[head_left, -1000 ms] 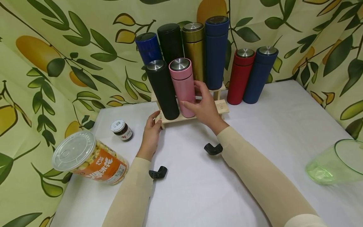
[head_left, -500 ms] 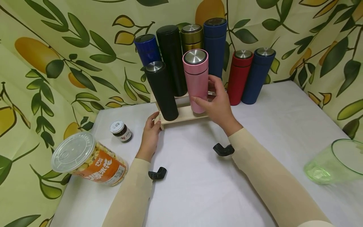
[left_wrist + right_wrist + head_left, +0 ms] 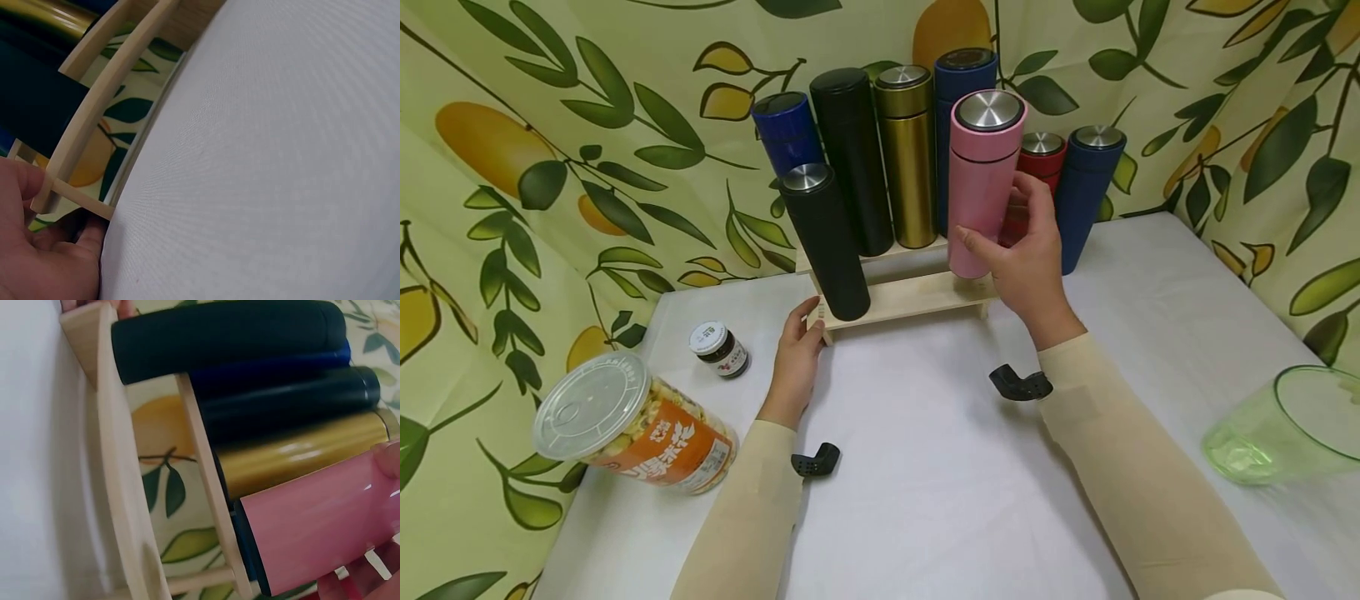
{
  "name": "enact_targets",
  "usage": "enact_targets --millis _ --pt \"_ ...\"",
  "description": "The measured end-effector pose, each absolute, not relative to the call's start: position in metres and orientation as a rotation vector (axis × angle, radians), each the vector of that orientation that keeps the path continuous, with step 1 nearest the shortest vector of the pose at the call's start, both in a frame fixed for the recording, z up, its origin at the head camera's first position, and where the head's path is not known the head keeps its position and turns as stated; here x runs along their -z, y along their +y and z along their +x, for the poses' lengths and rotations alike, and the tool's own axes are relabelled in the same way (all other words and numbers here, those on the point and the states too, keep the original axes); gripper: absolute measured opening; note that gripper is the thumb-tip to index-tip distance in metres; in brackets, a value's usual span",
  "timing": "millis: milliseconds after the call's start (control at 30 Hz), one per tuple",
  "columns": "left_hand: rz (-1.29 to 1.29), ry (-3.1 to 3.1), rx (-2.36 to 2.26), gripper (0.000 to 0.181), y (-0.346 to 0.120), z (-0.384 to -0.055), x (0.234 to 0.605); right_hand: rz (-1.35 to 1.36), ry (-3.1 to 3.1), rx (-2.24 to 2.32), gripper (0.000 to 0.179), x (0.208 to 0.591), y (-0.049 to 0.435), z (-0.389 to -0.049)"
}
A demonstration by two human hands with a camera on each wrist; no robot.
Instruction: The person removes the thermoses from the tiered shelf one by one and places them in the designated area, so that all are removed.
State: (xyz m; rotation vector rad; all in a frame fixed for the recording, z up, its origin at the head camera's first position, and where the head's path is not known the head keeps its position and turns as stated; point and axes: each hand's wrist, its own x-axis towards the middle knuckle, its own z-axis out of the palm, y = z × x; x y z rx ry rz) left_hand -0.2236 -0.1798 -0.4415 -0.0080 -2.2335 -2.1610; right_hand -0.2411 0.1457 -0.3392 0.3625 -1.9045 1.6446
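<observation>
My right hand (image 3: 1032, 262) grips a pink thermos (image 3: 983, 187) with a steel-topped lid, thumb on the near side and fingers round the far side. Its base is raised over the right end of the lower step of a two-step wooden rack (image 3: 917, 298). In the right wrist view the pink thermos (image 3: 319, 525) overlaps the upper step's edge. With thumb and fingers my left hand (image 3: 796, 358) pinches the rack's left end; in the left wrist view the thumb lies on the step (image 3: 87, 128). A matte black thermos (image 3: 826, 246) stands on the lower step's left end.
Upper step: a blue thermos (image 3: 786, 129), a taller black one (image 3: 853, 167), a gold one (image 3: 908, 171) and a navy one (image 3: 964, 75). On the table, a partly hidden red thermos (image 3: 1042, 150) and a blue one (image 3: 1086, 187). Also a small jar (image 3: 721, 348), a popcorn tub (image 3: 647, 425) and a green cup (image 3: 1247, 450).
My right hand has lifted the pink thermos from beside the matte black one and carried it right, now in front of the navy and red ones. My left hand stays at the rack's end.
</observation>
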Motion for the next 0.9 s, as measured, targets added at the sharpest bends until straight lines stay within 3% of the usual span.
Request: enact_targets --millis 433,900 --pt "-0.001 -2.203 2.202 0.050 -0.180 -0.225 0.442 0.149 -1.863 -1.563 0.077 0.340 0.177 -0.246" --pt "-0.021 -2.211 2.188 0.049 -0.181 -0.224 0.442 0.071 -2.001 -1.497 0.072 0.374 0.193 -0.254"
